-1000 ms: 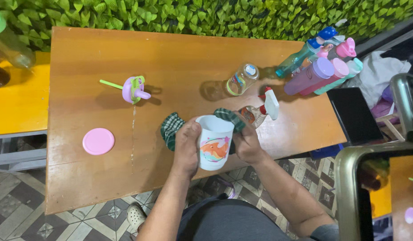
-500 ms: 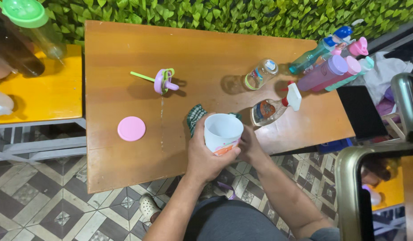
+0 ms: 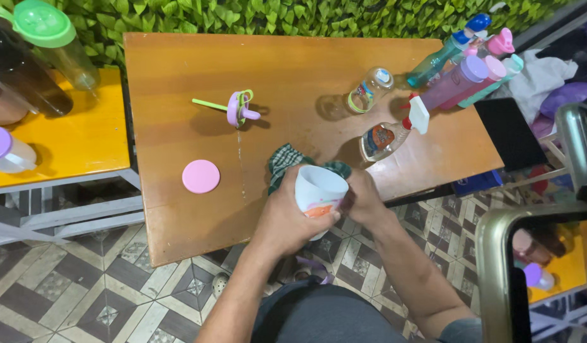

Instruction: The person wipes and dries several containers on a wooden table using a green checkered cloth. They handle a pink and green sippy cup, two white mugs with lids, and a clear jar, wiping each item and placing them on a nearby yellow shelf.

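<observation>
My left hand (image 3: 287, 219) grips a white cup (image 3: 319, 194) with an orange and pink picture on its side, held over the near edge of the wooden table (image 3: 179, 63). Against the cup's right side, my right hand (image 3: 364, 200) presses a green checked cloth (image 3: 282, 161), which wraps behind the cup. The cup's mouth faces up and slightly away from me.
On the table lie a pink round lid (image 3: 200, 176), a purple straw lid with a green straw (image 3: 237, 108), a clear baby bottle (image 3: 366, 91), a spray bottle (image 3: 390, 134) and several coloured bottles (image 3: 461, 73) at the far right. A yellow side table (image 3: 71, 146) with bottles stands left; a hedge is behind.
The cup has tipped from showing its picture side to showing its open mouth, and my right hand has moved with the cloth around its right side. The view shifted slightly.
</observation>
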